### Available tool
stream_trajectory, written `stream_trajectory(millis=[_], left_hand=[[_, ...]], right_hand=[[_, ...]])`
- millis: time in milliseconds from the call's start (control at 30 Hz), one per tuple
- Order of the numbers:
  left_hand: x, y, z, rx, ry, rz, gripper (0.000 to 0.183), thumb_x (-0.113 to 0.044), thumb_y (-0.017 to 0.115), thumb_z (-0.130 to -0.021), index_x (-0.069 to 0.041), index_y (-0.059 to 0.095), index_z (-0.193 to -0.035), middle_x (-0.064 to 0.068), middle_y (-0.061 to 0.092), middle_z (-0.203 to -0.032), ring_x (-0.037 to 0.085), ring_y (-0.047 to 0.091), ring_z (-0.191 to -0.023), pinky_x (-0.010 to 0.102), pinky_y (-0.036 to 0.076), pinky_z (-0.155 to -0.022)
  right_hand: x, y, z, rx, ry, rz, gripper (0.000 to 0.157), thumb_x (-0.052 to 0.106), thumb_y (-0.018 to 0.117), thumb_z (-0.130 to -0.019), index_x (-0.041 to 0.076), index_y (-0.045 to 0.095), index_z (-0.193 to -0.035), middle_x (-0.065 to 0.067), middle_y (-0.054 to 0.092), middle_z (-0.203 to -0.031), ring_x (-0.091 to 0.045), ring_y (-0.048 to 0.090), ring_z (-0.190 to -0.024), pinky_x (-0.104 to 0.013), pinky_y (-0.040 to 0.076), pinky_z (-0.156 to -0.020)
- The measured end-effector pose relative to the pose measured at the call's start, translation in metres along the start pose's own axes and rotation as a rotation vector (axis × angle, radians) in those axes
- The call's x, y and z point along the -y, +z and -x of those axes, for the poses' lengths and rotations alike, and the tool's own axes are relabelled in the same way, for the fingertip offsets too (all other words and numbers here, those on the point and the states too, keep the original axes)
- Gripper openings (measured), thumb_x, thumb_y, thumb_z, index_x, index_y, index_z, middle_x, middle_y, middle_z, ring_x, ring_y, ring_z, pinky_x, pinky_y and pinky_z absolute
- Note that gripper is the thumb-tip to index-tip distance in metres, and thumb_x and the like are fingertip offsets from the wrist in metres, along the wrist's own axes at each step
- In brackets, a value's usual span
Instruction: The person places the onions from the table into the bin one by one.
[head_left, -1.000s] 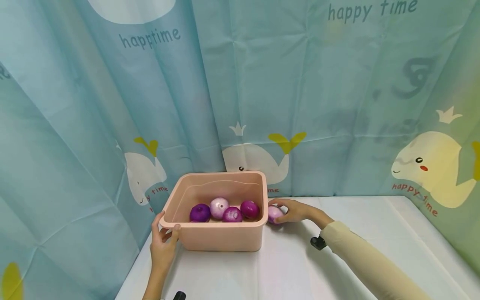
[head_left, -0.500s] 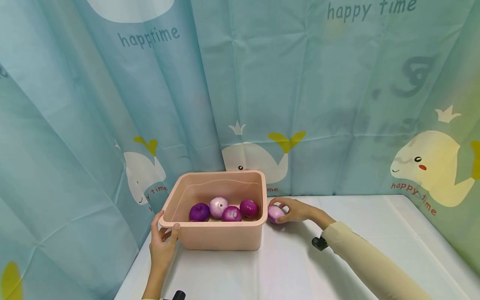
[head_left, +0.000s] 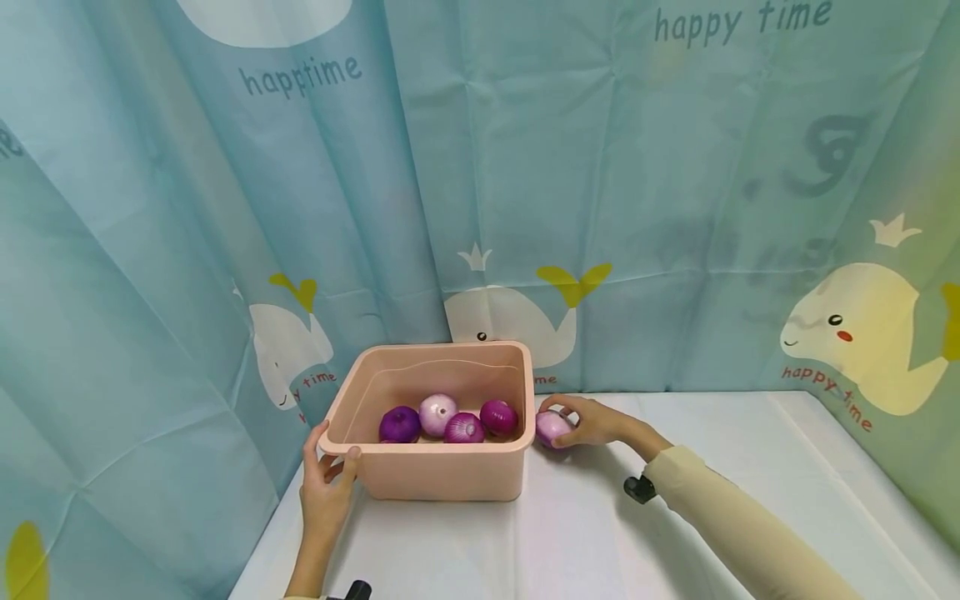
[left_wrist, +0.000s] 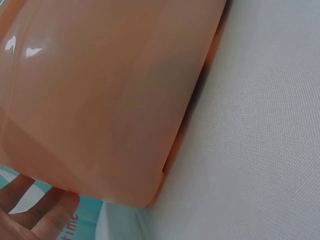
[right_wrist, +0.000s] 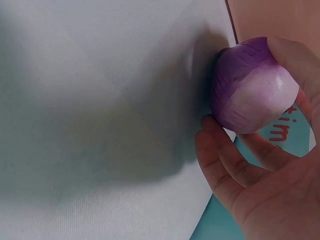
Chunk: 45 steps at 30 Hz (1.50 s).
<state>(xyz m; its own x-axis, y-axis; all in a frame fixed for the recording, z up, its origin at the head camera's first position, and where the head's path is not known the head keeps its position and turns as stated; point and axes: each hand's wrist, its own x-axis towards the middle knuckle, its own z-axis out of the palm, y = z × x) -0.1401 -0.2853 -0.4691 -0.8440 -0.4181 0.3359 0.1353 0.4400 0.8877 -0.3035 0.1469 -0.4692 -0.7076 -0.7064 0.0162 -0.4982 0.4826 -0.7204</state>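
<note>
A pink plastic bin (head_left: 442, 475) stands on the white-covered table, with several purple onions inside, among them a dark one (head_left: 400, 425) and a pale one (head_left: 437, 414). My left hand (head_left: 324, 492) holds the bin's near left corner, thumb over the front rim; the left wrist view shows its fingers (left_wrist: 62, 212) at the bin wall (left_wrist: 100, 110). Just outside the bin's right wall, my right hand (head_left: 592, 422) grips a pale purple onion (head_left: 551, 427) between thumb and fingers. In the right wrist view this onion (right_wrist: 252, 87) is close to the table surface.
Behind the bin hangs a blue curtain (head_left: 525, 208) printed with whales, and it also runs along the left and right sides. The white table (head_left: 585, 533) extends in front of the bin and to its right. Small black cameras sit at both wrists.
Almost nothing differs. The onion in my right hand has shifted very slightly; both hands and the bin stay where they were.
</note>
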Motion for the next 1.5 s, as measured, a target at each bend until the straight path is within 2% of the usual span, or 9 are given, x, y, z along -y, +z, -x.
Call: stream_trajectory(millis=[233, 500, 567, 800, 900, 1000, 1067, 1200, 1500], left_hand=[[0.002, -0.001, -0.001, -0.007, 0.012, 0.006, 0.071, -0.021, 0.067, -0.101, -0.024, 0.028, -0.161, 0.018, 0.04, -0.159, -0.014, 0.05, -0.105, 0.004, 0.045, -0.082], [0.005, -0.001, 0.001, -0.003, -0.021, 0.006, 0.068, -0.028, 0.064, -0.103, -0.028, 0.028, -0.16, 0.016, 0.04, -0.159, 0.026, 0.057, -0.12, 0.004, 0.046, -0.079], [0.006, -0.001, 0.001, -0.006, -0.021, 0.006, 0.067, -0.028, 0.064, -0.103, -0.028, 0.028, -0.16, 0.017, 0.04, -0.159, 0.023, 0.057, -0.118, 0.004, 0.046, -0.079], [0.008, 0.0, 0.0, -0.007, -0.016, 0.005, 0.067, -0.029, 0.064, -0.103, -0.029, 0.028, -0.16, 0.015, 0.039, -0.16, -0.007, 0.05, -0.108, 0.003, 0.045, -0.081], [0.008, 0.0, 0.0, 0.001, -0.016, 0.0, 0.068, -0.03, 0.064, -0.103, -0.029, 0.028, -0.16, 0.015, 0.038, -0.16, -0.005, 0.051, -0.109, 0.002, 0.044, -0.082], [0.007, 0.0, 0.0, 0.01, -0.021, 0.001, 0.068, -0.03, 0.064, -0.103, -0.029, 0.027, -0.16, 0.017, 0.038, -0.16, 0.006, 0.055, -0.114, 0.001, 0.044, -0.08], [0.007, 0.0, 0.0, 0.008, -0.016, 0.005, 0.068, -0.029, 0.064, -0.103, -0.028, 0.028, -0.16, 0.017, 0.038, -0.16, 0.005, 0.055, -0.113, 0.002, 0.044, -0.081], [0.007, 0.001, -0.001, -0.006, 0.004, 0.005, 0.067, -0.027, 0.065, -0.103, -0.027, 0.03, -0.16, 0.017, 0.04, -0.159, -0.012, 0.051, -0.106, 0.003, 0.044, -0.083], [0.003, 0.0, 0.0, -0.014, 0.028, 0.014, 0.068, -0.023, 0.066, -0.102, -0.026, 0.031, -0.159, 0.016, 0.042, -0.158, -0.014, 0.05, -0.105, 0.004, 0.044, -0.084]], right_hand=[[0.006, -0.009, 0.004, -0.025, -0.006, 0.047, 0.051, 0.026, 0.085, -0.085, 0.02, 0.059, -0.129, -0.009, 0.062, -0.114, -0.026, 0.058, -0.1, -0.038, 0.051, -0.08], [0.013, -0.028, 0.017, -0.067, -0.056, 0.08, 0.056, 0.024, 0.087, -0.082, 0.018, 0.061, -0.131, -0.004, 0.063, -0.118, -0.026, 0.054, -0.105, -0.033, 0.052, -0.077], [0.016, -0.035, 0.021, -0.077, -0.076, 0.082, 0.057, 0.023, 0.086, -0.083, 0.017, 0.061, -0.133, -0.006, 0.063, -0.12, -0.027, 0.054, -0.105, -0.034, 0.053, -0.078], [0.029, -0.062, 0.031, -0.112, -0.161, 0.117, 0.058, 0.019, 0.085, -0.085, 0.009, 0.06, -0.136, -0.007, 0.064, -0.124, -0.028, 0.055, -0.104, -0.039, 0.053, -0.08], [0.035, -0.073, 0.035, -0.144, -0.169, 0.129, 0.058, 0.017, 0.086, -0.084, 0.01, 0.06, -0.135, -0.007, 0.064, -0.122, -0.028, 0.055, -0.1, -0.038, 0.054, -0.077], [0.043, -0.082, 0.039, -0.183, -0.163, 0.151, 0.06, 0.016, 0.088, -0.081, 0.011, 0.06, -0.134, -0.008, 0.063, -0.123, -0.028, 0.053, -0.101, -0.037, 0.054, -0.075], [0.049, -0.088, 0.04, -0.2, -0.155, 0.157, 0.063, 0.014, 0.089, -0.079, 0.009, 0.059, -0.134, -0.011, 0.061, -0.124, -0.03, 0.051, -0.103, -0.038, 0.054, -0.075], [0.059, -0.098, 0.041, -0.232, -0.124, 0.17, 0.064, 0.015, 0.09, -0.079, 0.012, 0.058, -0.134, -0.015, 0.055, -0.125, -0.031, 0.05, -0.102, -0.038, 0.054, -0.074], [0.074, -0.108, 0.041, -0.298, -0.095, 0.227, 0.066, 0.021, 0.09, -0.08, 0.018, 0.057, -0.137, -0.017, 0.054, -0.121, -0.031, 0.054, -0.095, -0.036, 0.054, -0.071]])
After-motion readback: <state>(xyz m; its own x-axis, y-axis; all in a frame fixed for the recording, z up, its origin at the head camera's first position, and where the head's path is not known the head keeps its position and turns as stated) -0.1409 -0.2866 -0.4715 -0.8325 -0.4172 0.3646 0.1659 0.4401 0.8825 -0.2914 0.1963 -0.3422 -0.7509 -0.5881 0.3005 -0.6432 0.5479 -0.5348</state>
